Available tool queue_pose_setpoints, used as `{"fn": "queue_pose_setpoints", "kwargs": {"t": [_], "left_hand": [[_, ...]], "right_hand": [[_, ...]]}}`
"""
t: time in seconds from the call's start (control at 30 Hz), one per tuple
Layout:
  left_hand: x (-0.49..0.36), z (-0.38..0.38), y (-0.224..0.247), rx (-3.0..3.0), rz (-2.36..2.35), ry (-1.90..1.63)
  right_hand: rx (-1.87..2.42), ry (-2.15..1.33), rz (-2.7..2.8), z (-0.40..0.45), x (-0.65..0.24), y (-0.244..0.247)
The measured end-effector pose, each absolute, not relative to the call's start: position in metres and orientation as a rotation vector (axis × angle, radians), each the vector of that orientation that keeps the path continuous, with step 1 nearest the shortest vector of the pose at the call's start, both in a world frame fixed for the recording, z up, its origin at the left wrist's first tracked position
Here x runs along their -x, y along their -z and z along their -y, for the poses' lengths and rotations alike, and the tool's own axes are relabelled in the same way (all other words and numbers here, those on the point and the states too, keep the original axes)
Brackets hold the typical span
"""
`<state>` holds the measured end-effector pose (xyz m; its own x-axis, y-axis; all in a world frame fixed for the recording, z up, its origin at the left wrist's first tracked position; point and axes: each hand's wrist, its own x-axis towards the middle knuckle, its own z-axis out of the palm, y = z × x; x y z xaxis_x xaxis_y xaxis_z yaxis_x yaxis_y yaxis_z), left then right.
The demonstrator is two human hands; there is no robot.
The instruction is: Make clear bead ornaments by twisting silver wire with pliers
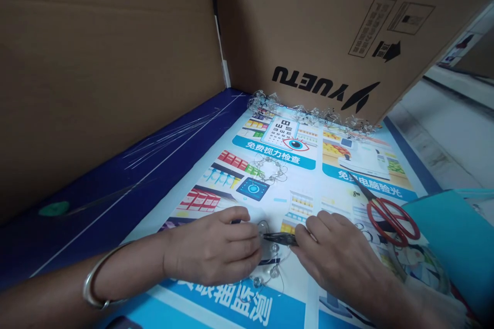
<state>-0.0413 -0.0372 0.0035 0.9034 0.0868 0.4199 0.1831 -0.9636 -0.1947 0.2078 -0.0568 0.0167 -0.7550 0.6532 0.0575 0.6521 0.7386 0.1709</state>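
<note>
My left hand [219,248] is closed, its fingertips pinching a string of clear beads on thin wire [274,271]. Several beads dangle below those fingers over the printed sheet. In my right hand [334,247] is a pair of pliers [281,238] with dark, narrow jaws pointing left. The jaw tips meet the beaded wire close to my left fingertips; exactly what they grip is too small to tell. Farther back lies a ring of clear beads and looped wire [270,168], apart from both hands.
Red-handled scissors [391,218] lie to the right, beside a turquoise sheet [450,236] and a roll of clear material [420,267]. Beaded wire pieces [316,115] line the foot of a cardboard wall [309,25]. Straight wires [173,136] lie on the left near a green piece [54,209].
</note>
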Motion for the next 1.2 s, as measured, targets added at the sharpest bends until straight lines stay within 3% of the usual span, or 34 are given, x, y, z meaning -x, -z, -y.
{"fn": "queue_pose_setpoints", "kwargs": {"t": [0.27,0.7,1.0,1.2], "left_hand": [[0.041,0.038,-0.005,2.892,0.252,0.509],[0.043,0.034,0.007,3.124,0.519,0.644],[0.036,0.041,0.0,2.956,0.392,0.402],[0.032,0.045,0.001,2.925,0.312,0.43]], "right_hand": [[-1.032,-0.365,-2.91,0.063,-0.204,-0.023],[-1.525,0.087,-2.922,0.06,-0.22,-0.027],[-1.463,0.192,-2.933,0.077,-0.229,-0.032],[-1.301,0.166,-2.892,0.087,-0.223,-0.039]]}}
